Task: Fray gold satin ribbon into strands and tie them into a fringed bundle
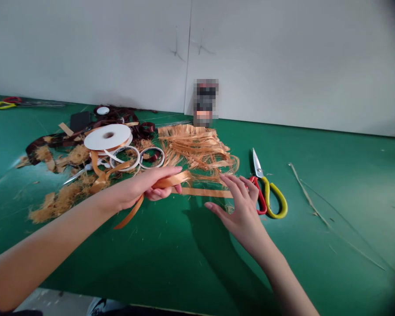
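My left hand [148, 184] is closed around a strip of orange ribbon [171, 181], whose loose end hangs down toward the table. My right hand [240, 206] hovers open with fingers spread, just right of a flat ribbon strip [204, 192] lying on the green table [184, 263]. Behind both hands lies a pile of frayed orange ribbon pieces [197, 147]. Scissors with one red and one yellow handle [268, 193] rest right beside my right fingers.
A white ribbon spool [107, 137], two empty tape rings [138, 157], dark brown ribbon [125, 118] and orange scraps [57, 202] crowd the left. Another pair of scissors [6, 103] lies far left. Thin stalks [316, 206] lie at right. A white wall stands behind.
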{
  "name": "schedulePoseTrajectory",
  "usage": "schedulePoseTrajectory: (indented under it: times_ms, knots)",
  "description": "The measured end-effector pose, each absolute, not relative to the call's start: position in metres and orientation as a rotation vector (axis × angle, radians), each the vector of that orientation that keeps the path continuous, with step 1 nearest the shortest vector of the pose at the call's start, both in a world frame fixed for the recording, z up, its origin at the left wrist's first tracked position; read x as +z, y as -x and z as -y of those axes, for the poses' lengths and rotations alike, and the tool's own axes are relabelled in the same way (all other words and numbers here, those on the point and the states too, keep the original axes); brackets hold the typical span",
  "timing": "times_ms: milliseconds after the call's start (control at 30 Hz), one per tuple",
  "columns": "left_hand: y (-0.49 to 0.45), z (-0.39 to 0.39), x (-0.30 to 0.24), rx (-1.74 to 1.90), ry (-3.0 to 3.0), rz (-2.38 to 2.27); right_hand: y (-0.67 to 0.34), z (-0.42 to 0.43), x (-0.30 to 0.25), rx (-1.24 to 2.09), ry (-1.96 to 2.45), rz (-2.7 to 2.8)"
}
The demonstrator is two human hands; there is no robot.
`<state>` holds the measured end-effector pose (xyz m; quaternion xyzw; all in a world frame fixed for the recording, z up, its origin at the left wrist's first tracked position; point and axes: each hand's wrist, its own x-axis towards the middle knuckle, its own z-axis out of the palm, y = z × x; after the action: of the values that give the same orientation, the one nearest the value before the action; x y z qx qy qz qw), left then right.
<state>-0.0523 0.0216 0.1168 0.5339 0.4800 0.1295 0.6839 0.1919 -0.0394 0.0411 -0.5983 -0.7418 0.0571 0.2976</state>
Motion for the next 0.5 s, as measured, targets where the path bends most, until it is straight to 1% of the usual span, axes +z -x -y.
schedulePoseTrajectory:
  times_ms: [200,267,333,400,500]
  knots:
    - [0.051,-0.021,0.126,0.105,-1.359,-0.929,-0.180,0.021,0.039,0.114,1.499,2.106]
    - [0.052,-0.024,0.126,0.031,-1.435,-0.898,-0.180,0.013,0.039,0.156,1.445,2.129]
    - [0.055,-0.028,0.123,-0.023,-1.512,-0.873,-0.183,0.006,0.039,0.291,1.392,2.105]
    - [0.060,-0.031,0.119,-0.042,-1.582,-0.883,-0.188,0.002,0.039,0.530,1.357,2.004]
    - [0.067,-0.035,0.113,0.059,-1.607,-0.997,-0.199,-0.001,0.041,0.842,1.347,1.860]
